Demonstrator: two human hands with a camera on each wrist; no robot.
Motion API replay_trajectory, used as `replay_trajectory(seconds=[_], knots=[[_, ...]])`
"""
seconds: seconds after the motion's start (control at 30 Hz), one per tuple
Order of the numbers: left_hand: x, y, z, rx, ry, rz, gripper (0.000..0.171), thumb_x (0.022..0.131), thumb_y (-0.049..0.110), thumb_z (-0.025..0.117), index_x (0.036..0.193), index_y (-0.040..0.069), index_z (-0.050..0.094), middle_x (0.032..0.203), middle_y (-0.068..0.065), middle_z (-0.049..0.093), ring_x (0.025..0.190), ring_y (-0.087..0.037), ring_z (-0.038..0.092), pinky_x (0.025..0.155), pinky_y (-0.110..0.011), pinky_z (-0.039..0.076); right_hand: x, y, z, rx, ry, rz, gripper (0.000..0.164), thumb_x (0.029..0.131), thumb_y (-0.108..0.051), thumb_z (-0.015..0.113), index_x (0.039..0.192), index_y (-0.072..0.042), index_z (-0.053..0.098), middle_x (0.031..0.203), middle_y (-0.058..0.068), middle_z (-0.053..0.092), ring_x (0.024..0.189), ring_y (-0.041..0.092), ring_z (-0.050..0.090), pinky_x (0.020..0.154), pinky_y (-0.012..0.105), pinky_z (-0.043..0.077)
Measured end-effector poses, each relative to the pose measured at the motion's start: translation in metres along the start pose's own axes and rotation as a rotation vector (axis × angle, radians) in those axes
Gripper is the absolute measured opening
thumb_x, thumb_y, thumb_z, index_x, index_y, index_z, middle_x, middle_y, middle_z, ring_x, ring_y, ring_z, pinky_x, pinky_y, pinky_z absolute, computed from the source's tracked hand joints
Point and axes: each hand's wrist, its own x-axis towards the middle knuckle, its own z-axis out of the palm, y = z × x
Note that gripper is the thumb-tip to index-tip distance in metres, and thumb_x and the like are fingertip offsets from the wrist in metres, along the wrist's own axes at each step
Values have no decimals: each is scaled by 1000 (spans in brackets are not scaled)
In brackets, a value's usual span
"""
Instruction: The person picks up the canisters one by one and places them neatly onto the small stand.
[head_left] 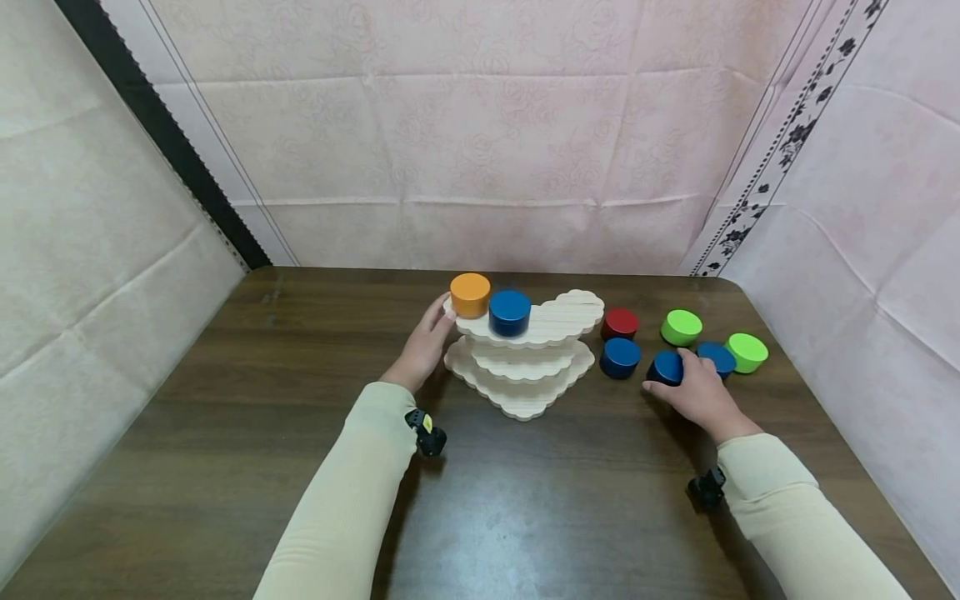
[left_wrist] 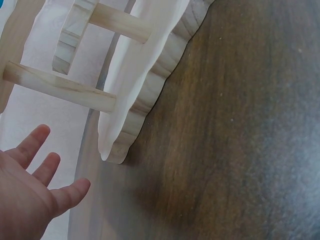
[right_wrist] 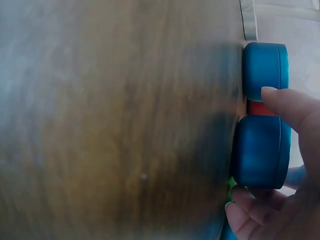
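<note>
My left hand (head_left: 425,342) is at the left end of the stand's top tier, beside an orange round tin (head_left: 470,297). In the left wrist view several fingers (left_wrist: 70,195) spread loosely, and the contact above is out of frame. The pale wooden tiered stand (head_left: 525,396) has scalloped edges and round posts. A blue tin (head_left: 510,315) sits on its top tier. On the table, my right hand (head_left: 705,396) straddles another blue tin (right_wrist: 260,152). Its thumb (right_wrist: 282,102) stands apart from that tin, while the other fingers lie close along its opposite side.
Right of the stand are a red tin (head_left: 619,323) and a blue tin (head_left: 620,358). Beyond my right hand lie another blue tin (head_left: 716,357) and two green tins, one farther back (head_left: 682,327) and one at the right (head_left: 747,353). Cloth-covered walls (head_left: 480,167) border the brown table (head_left: 300,417).
</note>
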Motion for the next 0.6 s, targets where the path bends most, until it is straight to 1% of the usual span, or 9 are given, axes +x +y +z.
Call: replay_trajectory(seconds=[0.23,0.43,0.6], knots=[[0,0,0,-1,2,2,60,100,55,34,154,34,18,161,1,18,146,-26,19,115,-55,21,0,0,0,5,0,22,99,89,-50,62,144,18,15,136,46,22,121,59,29,95,71,36],[1,0,0,-1,2,0,60,100,56,35,154,34,18,161,1,18,146,-25,20,114,-55,22,1,4,2,24,2,23,93,90,-46,62,142,19,19,134,45,25,120,56,30,94,69,38],[1,0,0,-1,1,14,60,101,55,34,154,32,18,161,0,18,146,-26,20,115,-55,21,2,6,2,56,5,17,90,90,-45,63,139,19,23,130,43,30,117,54,31,92,68,41]])
